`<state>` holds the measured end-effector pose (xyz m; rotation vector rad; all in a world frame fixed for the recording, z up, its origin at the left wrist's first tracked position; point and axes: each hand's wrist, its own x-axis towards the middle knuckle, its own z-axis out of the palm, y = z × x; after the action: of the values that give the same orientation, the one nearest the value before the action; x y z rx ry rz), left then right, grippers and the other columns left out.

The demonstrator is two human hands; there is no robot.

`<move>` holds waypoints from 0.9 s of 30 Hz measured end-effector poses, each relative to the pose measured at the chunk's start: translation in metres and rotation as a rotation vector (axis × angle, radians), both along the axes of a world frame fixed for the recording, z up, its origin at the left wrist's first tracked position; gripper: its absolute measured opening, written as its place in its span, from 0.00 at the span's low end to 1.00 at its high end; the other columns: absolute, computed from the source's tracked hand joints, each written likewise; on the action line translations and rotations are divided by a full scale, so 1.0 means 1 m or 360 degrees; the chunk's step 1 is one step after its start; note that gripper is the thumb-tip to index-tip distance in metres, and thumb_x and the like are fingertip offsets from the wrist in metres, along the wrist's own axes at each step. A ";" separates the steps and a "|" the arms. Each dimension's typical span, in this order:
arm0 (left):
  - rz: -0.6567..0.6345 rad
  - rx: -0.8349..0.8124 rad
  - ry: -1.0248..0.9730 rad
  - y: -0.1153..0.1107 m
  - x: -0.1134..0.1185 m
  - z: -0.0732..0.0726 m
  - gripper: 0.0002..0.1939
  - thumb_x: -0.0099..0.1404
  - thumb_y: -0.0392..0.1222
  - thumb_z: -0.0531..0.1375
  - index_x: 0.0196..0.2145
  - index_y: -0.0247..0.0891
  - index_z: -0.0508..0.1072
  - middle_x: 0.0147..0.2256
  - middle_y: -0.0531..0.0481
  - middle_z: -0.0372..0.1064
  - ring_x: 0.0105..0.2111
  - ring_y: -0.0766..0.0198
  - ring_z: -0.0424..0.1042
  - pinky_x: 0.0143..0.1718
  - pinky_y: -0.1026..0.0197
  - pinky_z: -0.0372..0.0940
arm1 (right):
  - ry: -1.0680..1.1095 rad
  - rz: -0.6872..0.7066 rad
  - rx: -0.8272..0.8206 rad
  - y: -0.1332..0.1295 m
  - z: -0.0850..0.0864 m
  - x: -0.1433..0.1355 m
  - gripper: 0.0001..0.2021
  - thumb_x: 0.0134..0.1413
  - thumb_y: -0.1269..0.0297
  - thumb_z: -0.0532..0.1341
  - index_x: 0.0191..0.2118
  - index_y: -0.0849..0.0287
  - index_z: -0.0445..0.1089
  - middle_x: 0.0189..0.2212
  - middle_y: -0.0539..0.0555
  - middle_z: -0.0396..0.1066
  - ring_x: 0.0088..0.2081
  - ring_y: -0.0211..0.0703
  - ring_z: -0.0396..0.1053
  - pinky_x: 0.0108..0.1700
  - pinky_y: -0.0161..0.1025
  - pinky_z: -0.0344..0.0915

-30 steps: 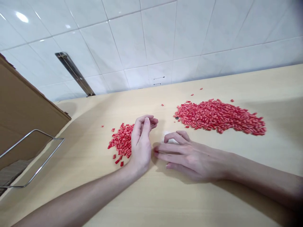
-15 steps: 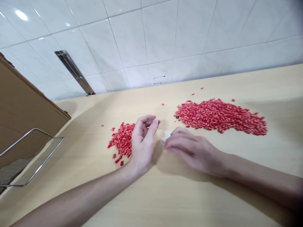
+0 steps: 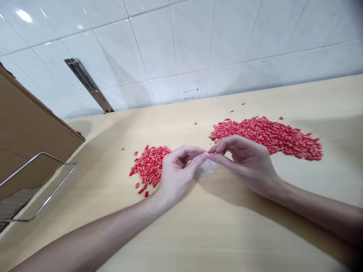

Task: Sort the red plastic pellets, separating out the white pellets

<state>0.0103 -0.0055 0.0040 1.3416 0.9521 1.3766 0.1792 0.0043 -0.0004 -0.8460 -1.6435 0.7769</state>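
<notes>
My left hand and my right hand meet fingertip to fingertip near the middle of the view. Each is closed in a pinch; whatever lies between the fingertips is too small and covered to name. Just below the fingertips, a small whitish, translucent heap rests on the table. A smaller pile of short red tube pieces lies beside my left hand, partly behind it. Beyond my right hand spreads a larger pile of red pieces, its near edge partly covered by the hand.
A small black round piece sits at the large pile's left edge. On the left stand a cardboard box and a bent metal wire frame. A metal strip is on the tiled wall behind the wooden table.
My right hand has risen from the whitish heap to meet my left fingertips, uncovering more of the heap. My left hand has shifted slightly right, its thumb and fingers now pinched together.
</notes>
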 end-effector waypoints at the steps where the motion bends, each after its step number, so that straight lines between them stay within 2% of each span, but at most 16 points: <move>1: 0.0020 0.0017 -0.0010 0.000 0.000 0.000 0.03 0.58 0.37 0.67 0.31 0.37 0.77 0.31 0.50 0.76 0.32 0.66 0.74 0.35 0.64 0.69 | -0.0135 -0.0041 0.0059 0.000 0.000 0.000 0.06 0.54 0.66 0.66 0.37 0.55 0.69 0.35 0.53 0.73 0.39 0.46 0.71 0.44 0.46 0.68; 3: 0.0109 0.0038 -0.0034 0.001 0.000 0.001 0.04 0.60 0.38 0.66 0.33 0.37 0.76 0.32 0.50 0.75 0.34 0.66 0.73 0.37 0.64 0.68 | -0.0470 -0.0044 0.0233 -0.002 -0.001 0.000 0.16 0.52 0.63 0.67 0.46 0.55 0.67 0.42 0.56 0.72 0.45 0.51 0.67 0.49 0.50 0.65; 5: 0.0193 0.0013 -0.0058 0.002 0.000 0.000 0.05 0.61 0.39 0.65 0.34 0.36 0.75 0.33 0.49 0.74 0.35 0.66 0.73 0.39 0.64 0.68 | -0.0781 0.0030 0.0381 -0.005 -0.002 0.000 0.29 0.48 0.61 0.69 0.55 0.55 0.61 0.50 0.59 0.68 0.52 0.56 0.61 0.54 0.55 0.61; 7: 0.0229 -0.0018 -0.0076 0.004 0.000 0.000 0.06 0.61 0.40 0.65 0.34 0.36 0.74 0.33 0.49 0.74 0.35 0.66 0.73 0.40 0.63 0.68 | -0.0962 0.0033 0.0415 -0.006 -0.003 -0.001 0.34 0.48 0.61 0.69 0.59 0.56 0.56 0.54 0.61 0.64 0.54 0.59 0.57 0.56 0.58 0.58; 10: 0.0245 -0.0029 -0.0087 0.005 0.000 -0.002 0.06 0.61 0.41 0.65 0.35 0.36 0.74 0.34 0.49 0.74 0.36 0.65 0.74 0.40 0.62 0.68 | -0.0957 -0.0059 0.0285 -0.006 -0.003 -0.001 0.29 0.51 0.65 0.65 0.58 0.56 0.56 0.53 0.63 0.64 0.54 0.59 0.58 0.53 0.58 0.60; 12: 0.0250 -0.0039 -0.0100 0.005 -0.001 -0.003 0.06 0.61 0.41 0.65 0.35 0.36 0.75 0.34 0.49 0.75 0.36 0.64 0.74 0.41 0.61 0.68 | -0.0922 -0.0016 0.0207 -0.005 -0.003 0.000 0.30 0.50 0.63 0.66 0.58 0.57 0.56 0.53 0.63 0.64 0.54 0.60 0.58 0.53 0.58 0.61; 15: 0.0245 -0.0071 -0.0117 0.005 -0.001 -0.004 0.08 0.61 0.40 0.65 0.39 0.38 0.76 0.36 0.48 0.76 0.37 0.64 0.75 0.43 0.60 0.68 | -0.0971 0.0068 0.0200 -0.003 -0.003 0.001 0.33 0.48 0.61 0.67 0.59 0.56 0.56 0.55 0.62 0.64 0.54 0.60 0.58 0.54 0.58 0.60; 17: 0.0242 -0.0070 -0.0107 0.005 -0.002 -0.004 0.09 0.62 0.40 0.64 0.41 0.38 0.77 0.36 0.48 0.76 0.38 0.64 0.75 0.43 0.60 0.68 | -0.0939 0.0024 0.0230 -0.002 -0.004 0.001 0.29 0.51 0.63 0.66 0.58 0.57 0.58 0.53 0.62 0.66 0.53 0.58 0.60 0.54 0.57 0.61; 20: 0.0249 -0.0053 -0.0083 0.005 -0.002 -0.005 0.08 0.62 0.42 0.64 0.40 0.39 0.78 0.36 0.49 0.76 0.38 0.64 0.74 0.41 0.62 0.68 | -0.0800 -0.0081 0.0273 0.002 -0.007 0.001 0.23 0.53 0.65 0.65 0.54 0.58 0.62 0.47 0.61 0.71 0.49 0.55 0.65 0.51 0.54 0.65; 24: 0.0264 -0.0048 -0.0067 0.006 -0.002 -0.005 0.08 0.62 0.42 0.64 0.39 0.40 0.78 0.35 0.49 0.75 0.38 0.64 0.74 0.41 0.62 0.68 | -0.0811 -0.0020 0.0331 0.005 -0.008 0.000 0.15 0.54 0.70 0.64 0.48 0.54 0.68 0.35 0.55 0.77 0.44 0.53 0.67 0.45 0.52 0.68; 27: 0.0262 -0.0032 -0.0064 0.006 -0.002 -0.005 0.08 0.62 0.42 0.64 0.39 0.39 0.77 0.36 0.49 0.75 0.38 0.64 0.73 0.42 0.62 0.67 | -0.0745 -0.0003 0.0346 0.005 -0.008 0.000 0.10 0.56 0.73 0.61 0.43 0.53 0.71 0.32 0.54 0.77 0.40 0.49 0.70 0.42 0.47 0.70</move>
<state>0.0086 0.0003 -0.0008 1.2379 1.0656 1.5082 0.1793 0.0092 -0.0081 -0.9167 -2.0941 0.4019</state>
